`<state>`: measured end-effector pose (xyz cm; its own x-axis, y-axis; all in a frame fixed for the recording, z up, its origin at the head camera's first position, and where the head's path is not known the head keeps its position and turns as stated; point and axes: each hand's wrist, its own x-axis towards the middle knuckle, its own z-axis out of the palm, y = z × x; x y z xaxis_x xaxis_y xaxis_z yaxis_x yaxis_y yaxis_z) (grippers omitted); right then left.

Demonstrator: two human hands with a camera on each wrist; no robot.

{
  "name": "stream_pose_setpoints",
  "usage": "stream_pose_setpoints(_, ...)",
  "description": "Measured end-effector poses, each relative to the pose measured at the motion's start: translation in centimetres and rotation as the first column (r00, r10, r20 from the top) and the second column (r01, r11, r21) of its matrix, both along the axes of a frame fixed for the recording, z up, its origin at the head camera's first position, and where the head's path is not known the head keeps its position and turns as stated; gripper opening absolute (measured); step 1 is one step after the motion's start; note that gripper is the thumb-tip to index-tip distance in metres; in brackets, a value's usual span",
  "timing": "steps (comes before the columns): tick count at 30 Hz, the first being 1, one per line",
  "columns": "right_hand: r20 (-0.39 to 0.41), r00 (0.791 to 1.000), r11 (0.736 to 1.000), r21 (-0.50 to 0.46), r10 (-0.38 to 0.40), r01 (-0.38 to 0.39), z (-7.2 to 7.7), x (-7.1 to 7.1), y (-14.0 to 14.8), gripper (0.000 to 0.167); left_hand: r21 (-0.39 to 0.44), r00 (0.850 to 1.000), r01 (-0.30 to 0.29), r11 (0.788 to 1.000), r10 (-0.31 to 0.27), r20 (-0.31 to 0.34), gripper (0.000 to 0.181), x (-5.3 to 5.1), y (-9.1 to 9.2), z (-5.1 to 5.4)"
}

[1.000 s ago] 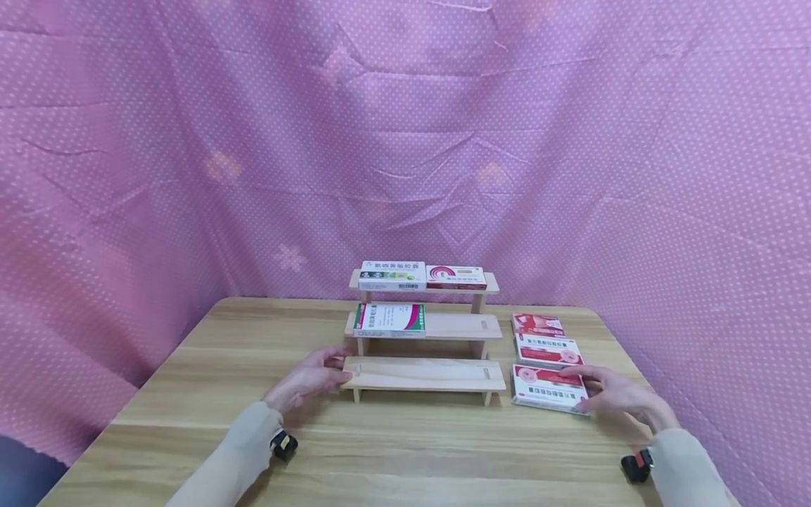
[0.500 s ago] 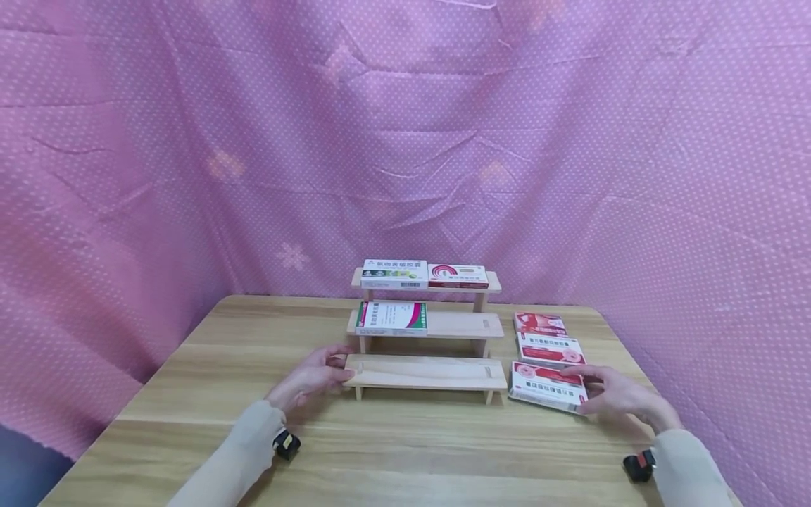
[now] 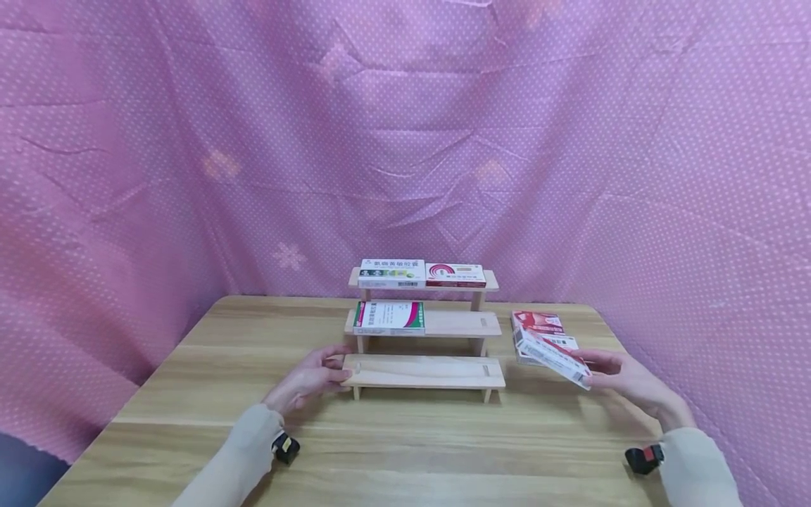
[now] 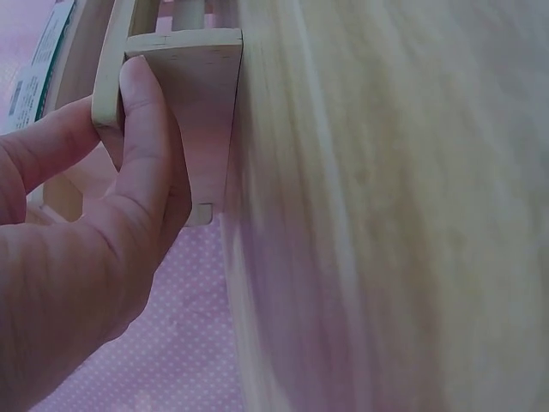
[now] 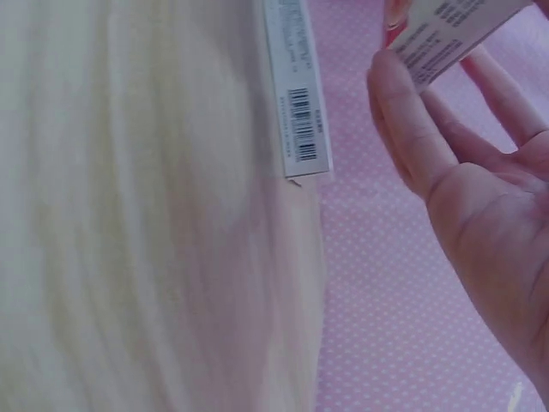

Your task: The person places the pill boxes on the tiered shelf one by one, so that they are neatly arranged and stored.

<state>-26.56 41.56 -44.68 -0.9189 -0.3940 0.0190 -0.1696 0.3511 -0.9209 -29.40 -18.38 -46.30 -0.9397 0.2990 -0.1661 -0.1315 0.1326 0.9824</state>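
Wooden stand (image 3: 424,372): three-step, on the counter (image 3: 393,454).
Left hand (image 3: 310,380): pinching the wooden stand's bottom step, left end.
Right hand (image 3: 635,387): grasping the tilted white-and-red medicine box (image 3: 552,358), right of the wooden stand.
Beyond that box, also right of the wooden stand: red box (image 3: 538,322); pale box (image 3: 562,341), partly covered.
Top step: green-banded box (image 3: 393,274), red-arc box (image 3: 455,274).
Middle step: green-edged box (image 3: 389,316).

From the head, looking forward and down across the wooden table (image 3: 405,451) from farther back. Peering closely from the left wrist at the three-tier rack (image 3: 421,373), from the right at the held medicine carton (image 5: 467,33), sharing both with the head.
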Motion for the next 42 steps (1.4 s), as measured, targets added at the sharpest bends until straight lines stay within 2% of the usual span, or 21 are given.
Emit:
stream_pose_setpoints(4,-0.045,0.999,0.999,-0.040,-0.008,0.006,0.5,0.3,0.0,0.050,0.001,1.000,-0.012,1.000,0.012,0.012,0.066,0.0,0.0,-0.2)
stream_pose_setpoints(13,-0.050,0.996,0.996,-0.052,-0.069,0.066,2.1,0.4,-1.6,0.053,0.009,1.000,0.020,1.000,-0.021,0.011,0.067,-0.1,-0.1,-0.2)
stream_pose_setpoints(21,-0.063,0.998,0.991,-0.134,-0.004,-0.005,3.0,-0.7,-4.2,0.055,0.009,0.999,0.044,0.999,-0.044,-0.006,0.066,0.0,-0.3,-0.1)
stream_pose_setpoints(30,-0.008,0.997,0.992,-0.102,-0.079,0.078,3.5,-1.8,-6.1,0.066,-0.003,0.999,0.036,0.999,-0.036,0.001,0.067,0.1,-0.1,0.1)
stream_pose_setpoints(37,-0.025,0.996,0.996,-0.036,-0.082,0.081,3.8,-2.7,-7.3,0.070,-0.015,1.000,0.030,0.999,-0.030,-0.003,0.066,0.0,-0.1,0.2)
stream_pose_setpoints(42,-0.003,0.999,0.997,-0.049,-0.053,0.053,4.2,-3.2,-8.7,0.071,-0.011,1.000,0.028,1.000,-0.028,-0.007,0.066,0.2,-0.1,0.2)
